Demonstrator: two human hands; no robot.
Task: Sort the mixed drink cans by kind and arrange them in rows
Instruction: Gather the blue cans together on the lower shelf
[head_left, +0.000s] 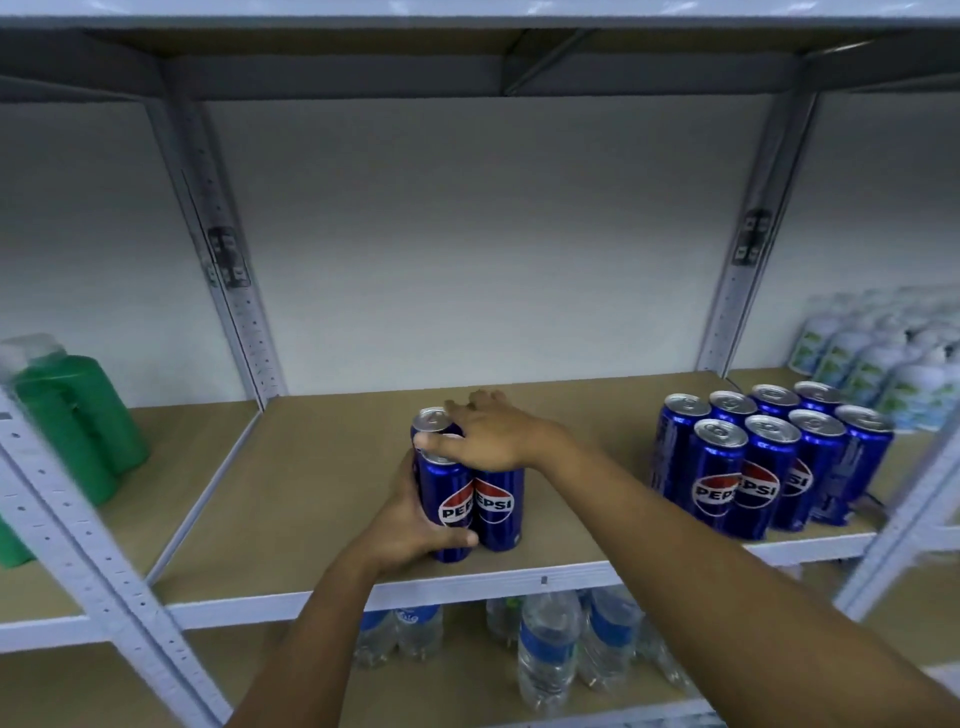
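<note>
— Two hands on one small cluster of Pepsi cans (470, 499), mid-shelf. Which hand does what?

— Left hand (410, 514) wraps the front-left can from its left side, thumb curled across the lower front, fingers hidden behind. That one is clamped on the can. Right hand (491, 434) lies flat over the can tops, fingers straight and spread, pressing down rather than gripping.

— How many cans in the cluster?

— Three show plainly: two in front with logos facing out, touching side by side, and one behind at the left with its silver lid showing. The right hand covers the rest, so I cannot tell whether a fourth stands there.

— All upright?

— Yes, standing on the shelf (322, 499) near its front edge.

— And the other cans?

— Eight more Pepsi cans, the block (769, 462), stand to the right on the same board, in two rows of four, packed close, well apart from the cluster.

— Beyond that?

— White cans (878, 353) with green print, blurred, sit behind and to the right of the block, past the upright. Green jugs (67, 415) stand in the bay to the left. Water bottles (545, 644) with blue labels fill the shelf below, under the cluster.
</note>
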